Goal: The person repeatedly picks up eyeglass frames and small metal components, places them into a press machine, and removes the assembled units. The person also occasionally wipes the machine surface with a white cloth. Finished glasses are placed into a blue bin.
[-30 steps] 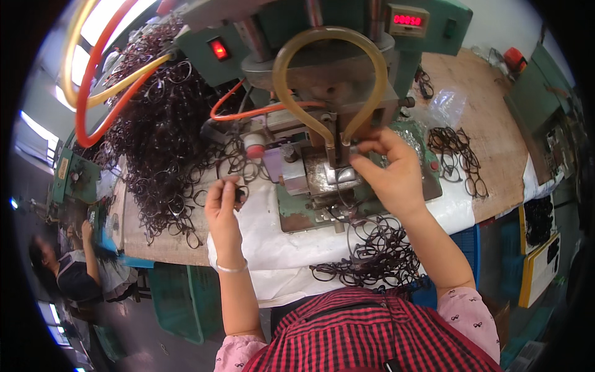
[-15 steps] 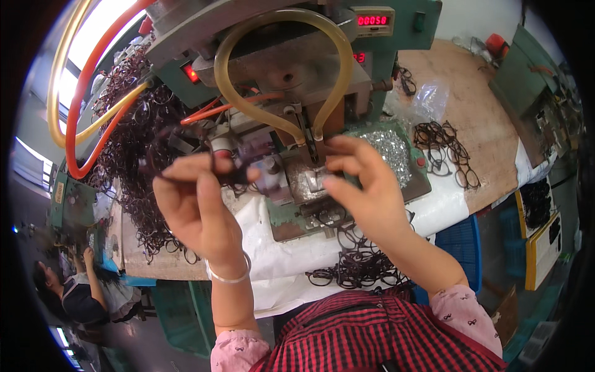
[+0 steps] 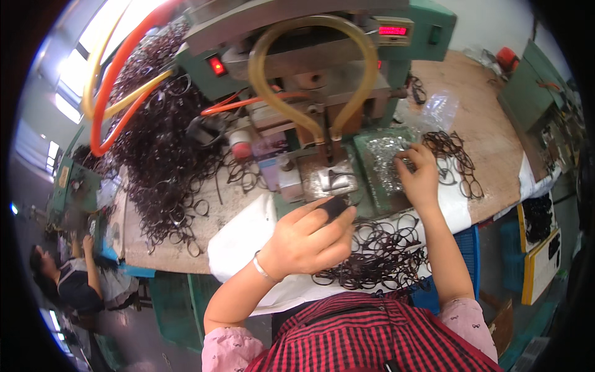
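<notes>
Glasses-frame bench, both hands busy at the green press

Left hand (image 3: 308, 239) is curled almost closed, pinching a small dark frame piece (image 3: 335, 205) between thumb and fingertips, just in front of the metal die (image 3: 335, 181) of the green machine (image 3: 322, 93); right hand (image 3: 418, 177) sits further right, fingers bent down onto a tray of shiny small parts (image 3: 382, 162), can't tell if it's actually got hold of anything; loose pile of dark frames (image 3: 378, 254) lies on the white cloth near the body; big heap of frames (image 3: 155, 149) off to the left; more frames (image 3: 455, 158) on the wooden table.
</notes>
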